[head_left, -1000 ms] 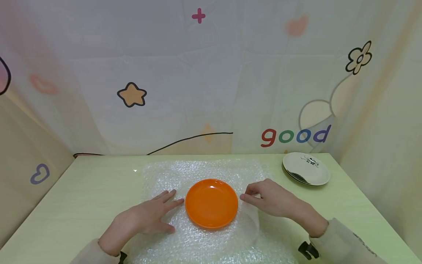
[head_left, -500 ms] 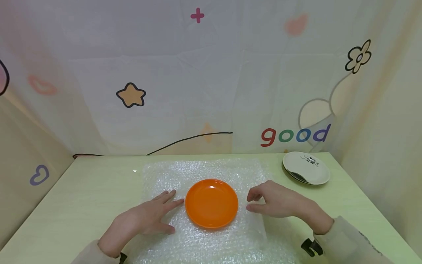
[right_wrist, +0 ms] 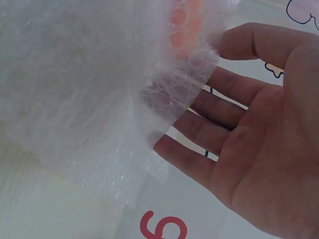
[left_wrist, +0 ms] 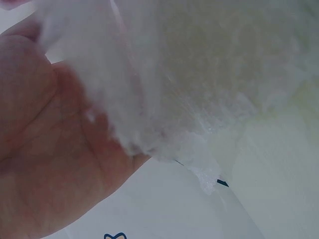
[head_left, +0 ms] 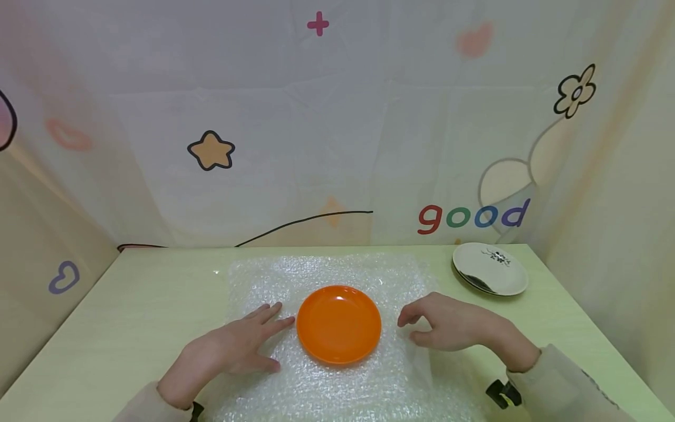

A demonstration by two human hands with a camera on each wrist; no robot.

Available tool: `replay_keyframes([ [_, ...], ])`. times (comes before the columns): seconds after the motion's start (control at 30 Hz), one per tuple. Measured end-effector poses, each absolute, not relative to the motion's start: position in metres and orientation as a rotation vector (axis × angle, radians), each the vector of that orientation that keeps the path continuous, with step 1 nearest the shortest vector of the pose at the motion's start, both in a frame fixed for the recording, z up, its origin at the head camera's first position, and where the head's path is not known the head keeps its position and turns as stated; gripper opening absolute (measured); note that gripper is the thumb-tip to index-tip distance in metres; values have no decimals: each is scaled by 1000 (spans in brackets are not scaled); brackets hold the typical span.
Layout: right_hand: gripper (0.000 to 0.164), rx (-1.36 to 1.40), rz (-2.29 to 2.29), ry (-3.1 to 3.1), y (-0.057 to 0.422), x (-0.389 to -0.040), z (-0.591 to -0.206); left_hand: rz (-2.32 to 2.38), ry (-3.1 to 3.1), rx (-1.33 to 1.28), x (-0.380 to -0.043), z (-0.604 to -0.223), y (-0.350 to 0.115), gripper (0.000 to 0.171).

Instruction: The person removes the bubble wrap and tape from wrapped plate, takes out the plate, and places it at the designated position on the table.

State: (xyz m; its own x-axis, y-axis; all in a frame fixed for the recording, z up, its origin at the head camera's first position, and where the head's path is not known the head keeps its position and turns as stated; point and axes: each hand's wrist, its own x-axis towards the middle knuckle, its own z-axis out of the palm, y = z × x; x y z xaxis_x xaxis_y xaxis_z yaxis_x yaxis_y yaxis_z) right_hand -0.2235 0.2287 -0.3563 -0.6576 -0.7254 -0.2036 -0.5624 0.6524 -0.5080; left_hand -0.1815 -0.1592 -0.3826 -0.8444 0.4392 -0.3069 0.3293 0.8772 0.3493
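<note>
An orange plate [head_left: 338,325] lies face up on a sheet of clear bubble wrap [head_left: 321,269]. My left hand [head_left: 232,350] rests on the wrap with its fingers spread, the fingertips just left of the plate's rim. My right hand [head_left: 448,321] hovers low at the right of the plate, thumb and index finger apart, fingers loosely bent. In the right wrist view, its fingers [right_wrist: 199,129] show partly through a raised edge of the wrap, and the thumb tip is close to that edge. In the left wrist view, blurred wrap [left_wrist: 164,89] hides the left fingertips.
White plates with a dark floral pattern [head_left: 490,271] are stacked at the table's back right corner. The pale green table [head_left: 147,305] meets a printed curtain [head_left: 263,117] at the back, with more curtain at both sides.
My right hand has drawn back to the right from the plate, and its thumb and fingers have parted. A loose edge of the wrap has shifted right. The left hand and orange plate stay put.
</note>
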Motion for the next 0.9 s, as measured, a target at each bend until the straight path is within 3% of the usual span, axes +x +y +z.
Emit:
replay_keyframes([
  [0.37, 23, -971, -584, 2473, 232, -221, -359, 410, 2658, 563, -182, -383, -159, 79],
  [0.9, 47, -921, -510, 2473, 234, -210, -363, 397, 2664, 557, -182, -382, -159, 78],
])
